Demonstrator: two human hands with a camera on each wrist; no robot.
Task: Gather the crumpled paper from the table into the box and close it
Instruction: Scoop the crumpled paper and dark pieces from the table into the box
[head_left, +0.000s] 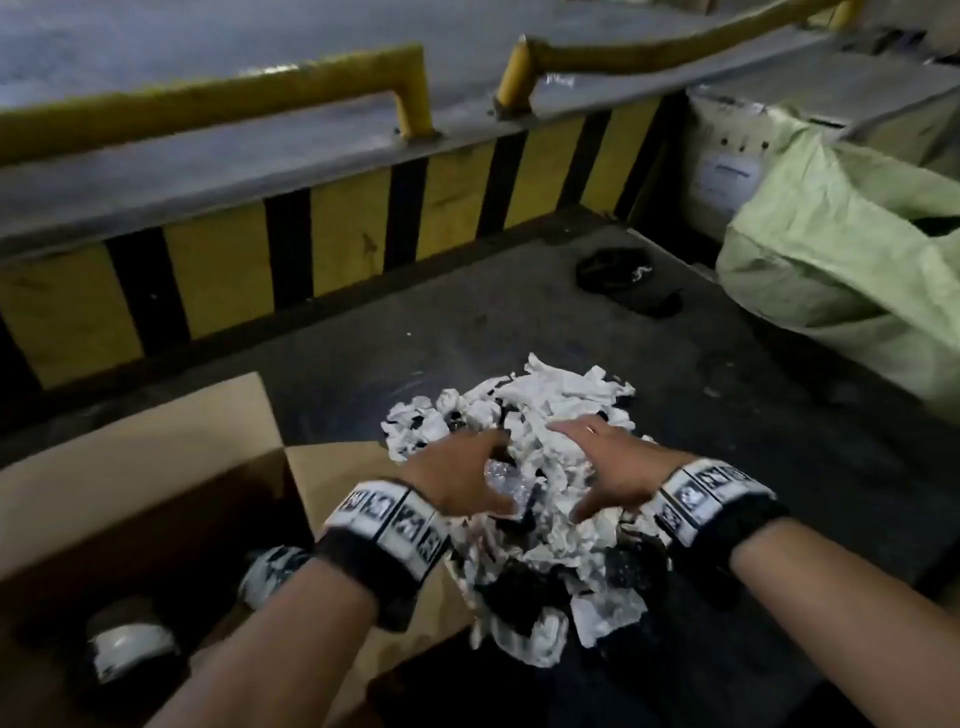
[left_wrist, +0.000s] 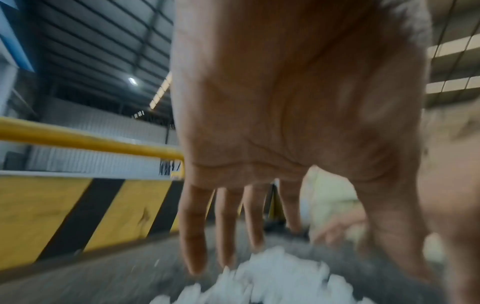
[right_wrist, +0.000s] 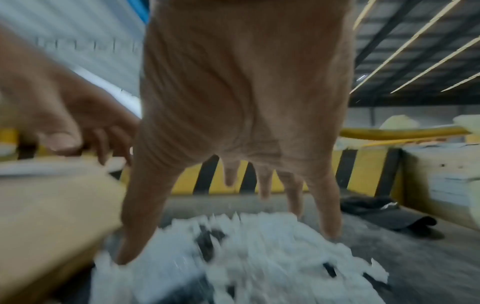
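A heap of crumpled white and black paper lies on the dark grey surface, with some clear plastic film in it. My left hand and right hand are over the heap's middle, side by side, fingers spread and straight, gripping nothing. In the left wrist view the left hand hovers just above the paper. In the right wrist view the right hand reaches the paper with its thumb tip. The open cardboard box stands at the left, one flap under the heap's edge, with a few paper wads inside.
A yellow-and-black striped barrier with a yellow rail runs along the far side. A pale green woven sack and a white carton stand at the right. A dark cloth lies beyond the heap.
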